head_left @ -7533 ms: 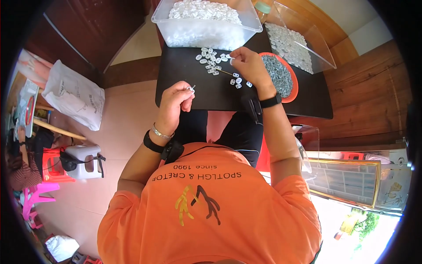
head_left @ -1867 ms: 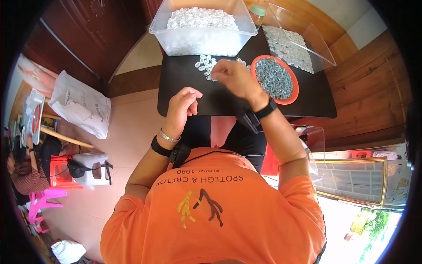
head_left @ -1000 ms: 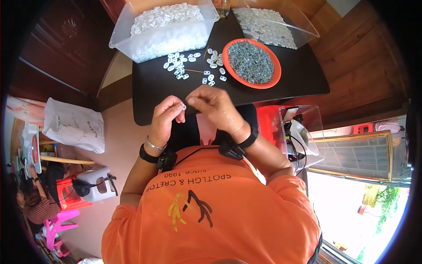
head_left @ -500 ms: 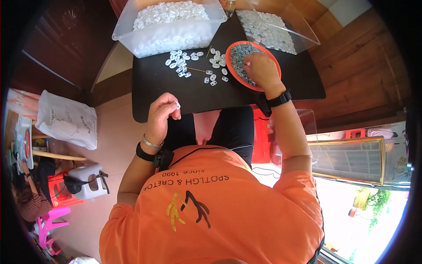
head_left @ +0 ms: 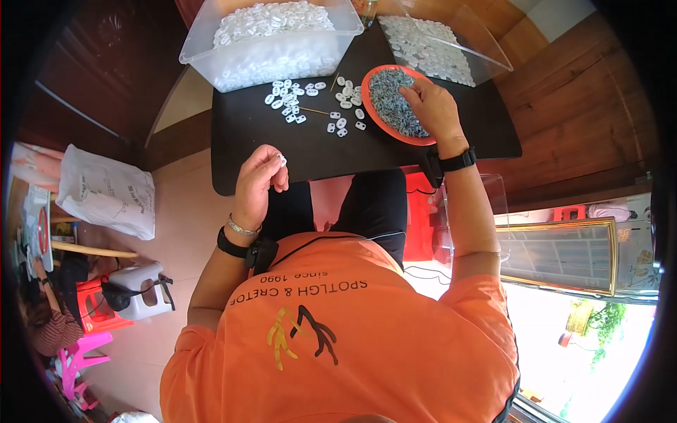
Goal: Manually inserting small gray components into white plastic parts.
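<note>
My left hand (head_left: 258,176) is closed with a small white plastic piece (head_left: 283,161) pinched at its fingertips, just off the near edge of the dark table (head_left: 317,158). Over an orange plate (head_left: 366,106) at the right, my right hand (head_left: 435,109) has its thumb and fingers drawn together. Small grey metal pieces (head_left: 388,102), like screws, fill that plate. Whatever lies between the right fingertips is too small to make out. Loose white pieces with two holes (head_left: 289,99) lie scattered on the tabletop, in a left group and a right group.
A translucent bin (head_left: 275,67) heaped with white pieces stands at the back left. Behind the plate is a clear box (head_left: 486,53) with more of them. Thin sticks (head_left: 314,111) lie among the loose pieces. A person's striped sleeve (head_left: 60,331) shows at far left, near stools.
My right hand has shifted slightly right over the plate, uncovering more of the metal pieces. My left hand has barely moved and keeps the white piece.
</note>
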Available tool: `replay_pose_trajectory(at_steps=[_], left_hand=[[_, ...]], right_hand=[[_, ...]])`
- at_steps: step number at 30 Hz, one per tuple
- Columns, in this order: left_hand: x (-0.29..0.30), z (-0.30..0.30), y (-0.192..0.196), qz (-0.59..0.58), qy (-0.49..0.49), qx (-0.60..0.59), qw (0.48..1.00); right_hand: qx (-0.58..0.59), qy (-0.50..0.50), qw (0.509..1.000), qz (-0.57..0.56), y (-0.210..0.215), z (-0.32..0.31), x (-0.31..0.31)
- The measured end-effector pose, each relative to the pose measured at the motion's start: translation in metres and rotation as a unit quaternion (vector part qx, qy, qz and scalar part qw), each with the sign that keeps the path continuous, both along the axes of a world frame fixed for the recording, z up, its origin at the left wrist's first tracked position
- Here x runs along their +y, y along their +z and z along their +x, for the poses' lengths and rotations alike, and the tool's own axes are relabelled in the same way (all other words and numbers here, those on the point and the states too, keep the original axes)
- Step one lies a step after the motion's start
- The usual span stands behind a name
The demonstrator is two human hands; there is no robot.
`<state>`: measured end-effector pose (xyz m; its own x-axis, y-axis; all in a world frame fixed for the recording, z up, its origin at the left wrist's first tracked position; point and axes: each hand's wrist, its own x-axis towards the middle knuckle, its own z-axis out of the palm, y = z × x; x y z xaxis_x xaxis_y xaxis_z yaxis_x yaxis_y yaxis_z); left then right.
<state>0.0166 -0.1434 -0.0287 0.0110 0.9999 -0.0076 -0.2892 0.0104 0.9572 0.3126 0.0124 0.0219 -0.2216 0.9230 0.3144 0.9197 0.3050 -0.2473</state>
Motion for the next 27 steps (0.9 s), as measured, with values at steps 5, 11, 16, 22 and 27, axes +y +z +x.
replay_pose_trajectory(at_steps=[5,11,16,22,27], left_hand=[[0.001,0.003,0.005,-0.001,-0.005,0.042,0.999],[0.01,0.02,0.033,0.044,0.0,0.042,0.998],[0.013,0.023,0.036,0.046,-0.009,0.033,0.998],[0.011,0.002,0.014,0.028,0.04,0.024,0.999],[0.015,-0.002,0.014,0.02,0.075,-0.033,0.996]], right_hand=[[0.314,0.11,0.936,-0.116,-0.004,-0.008,-0.005],[0.498,0.178,0.81,-0.253,0.009,-0.062,-0.049],[0.533,0.203,0.77,-0.285,0.007,-0.077,-0.061],[0.302,0.085,0.949,-0.042,0.013,-0.011,-0.018],[0.172,0.077,0.981,0.041,0.016,0.011,-0.014]])
